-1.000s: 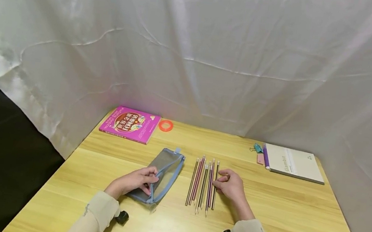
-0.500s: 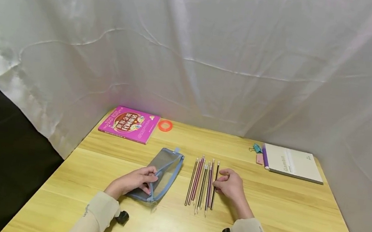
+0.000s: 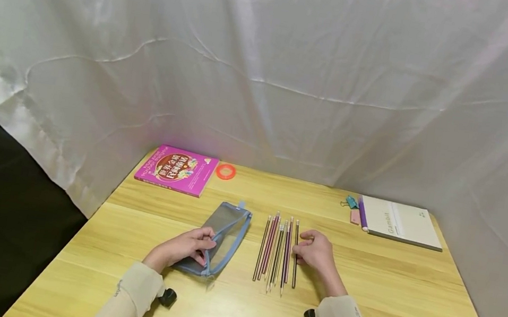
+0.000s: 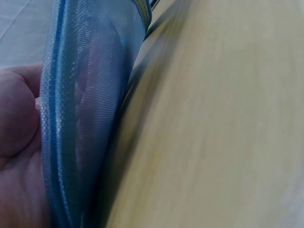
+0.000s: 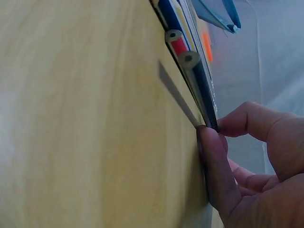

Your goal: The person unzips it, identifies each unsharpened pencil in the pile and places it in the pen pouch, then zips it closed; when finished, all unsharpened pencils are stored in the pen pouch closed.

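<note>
My left hand (image 3: 184, 246) grips the near end of a blue mesh pencil case (image 3: 236, 226), thumb over its zip edge and the other fingers partly hidden by the mesh. In the left wrist view, the case's mesh wall (image 4: 102, 85) stands in front of the palm (image 4: 21, 180). Several pencils (image 3: 277, 258), dark and purple-red with eraser ends away from me, lie side by side to the right of the case. My right hand (image 3: 317, 252) pinches the rightmost dark pencil (image 3: 294, 271). Its flat, unsharpened end (image 5: 191, 59) points towards the right wrist camera.
A pink book (image 3: 177, 170) and an orange-red tape ring (image 3: 226, 171) lie at the back left. At the back right are a notebook (image 3: 402, 221), a purple marker (image 3: 363, 214), a pink eraser (image 3: 355, 217) and a teal binder clip (image 3: 351, 202). Grey curtains enclose the table.
The rightmost pencil's near end has swung slightly right, away from the other pencils, with my right hand on it. My left hand and the pencil case have stayed in place.
</note>
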Available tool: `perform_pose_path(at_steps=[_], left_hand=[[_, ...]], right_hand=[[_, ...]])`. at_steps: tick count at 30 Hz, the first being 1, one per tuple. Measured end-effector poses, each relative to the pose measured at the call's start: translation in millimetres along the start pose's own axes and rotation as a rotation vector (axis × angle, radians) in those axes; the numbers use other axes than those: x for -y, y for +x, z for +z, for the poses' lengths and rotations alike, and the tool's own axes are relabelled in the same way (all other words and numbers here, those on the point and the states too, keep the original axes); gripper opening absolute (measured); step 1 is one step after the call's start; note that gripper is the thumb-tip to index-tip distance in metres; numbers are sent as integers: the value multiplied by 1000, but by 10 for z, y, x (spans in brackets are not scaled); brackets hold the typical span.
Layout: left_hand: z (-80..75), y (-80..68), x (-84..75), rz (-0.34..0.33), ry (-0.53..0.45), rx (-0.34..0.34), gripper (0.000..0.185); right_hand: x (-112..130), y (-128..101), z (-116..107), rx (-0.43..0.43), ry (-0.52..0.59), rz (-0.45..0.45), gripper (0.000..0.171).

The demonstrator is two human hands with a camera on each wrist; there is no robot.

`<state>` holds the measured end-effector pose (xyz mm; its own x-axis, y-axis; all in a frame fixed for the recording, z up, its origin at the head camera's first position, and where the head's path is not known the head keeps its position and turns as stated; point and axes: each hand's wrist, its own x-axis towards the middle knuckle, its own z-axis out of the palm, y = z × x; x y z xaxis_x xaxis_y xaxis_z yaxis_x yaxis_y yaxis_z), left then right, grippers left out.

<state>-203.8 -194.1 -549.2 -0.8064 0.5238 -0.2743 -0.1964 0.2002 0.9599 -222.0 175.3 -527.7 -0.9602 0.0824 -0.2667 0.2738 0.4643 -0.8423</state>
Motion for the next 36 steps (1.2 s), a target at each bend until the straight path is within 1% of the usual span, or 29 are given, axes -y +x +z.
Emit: perform_pose_path(at_steps=[4, 11, 14, 17, 22, 25, 30, 36], left_hand=[[-9, 10, 0, 0, 4, 11, 16], [-10, -7, 23, -2, 1, 33, 16], [-10, -10, 19, -2, -1, 30, 16], [-12, -5, 12, 2, 4, 23, 17], [-15, -9, 15, -3, 12, 11, 18], [-13, -19, 21, -2, 13, 5, 17], [-7, -24, 16, 1, 8, 19, 17], [-6, 2, 10, 2, 9, 14, 17]], right_hand=[[-3, -13, -14, 8, 27, 4, 46], [8, -60, -33, 40, 85, 21, 47], [37, -69, -62, 47, 120, 25, 45], [85, -85, -99, 47, 148, 24, 47], [180, -119, -152, 42, 153, -18, 55], [238, -142, -176, 57, 169, -45, 59], [333, -207, -199, 63, 234, -55, 63], [484, -321, -167, 93, 306, -104, 66]])
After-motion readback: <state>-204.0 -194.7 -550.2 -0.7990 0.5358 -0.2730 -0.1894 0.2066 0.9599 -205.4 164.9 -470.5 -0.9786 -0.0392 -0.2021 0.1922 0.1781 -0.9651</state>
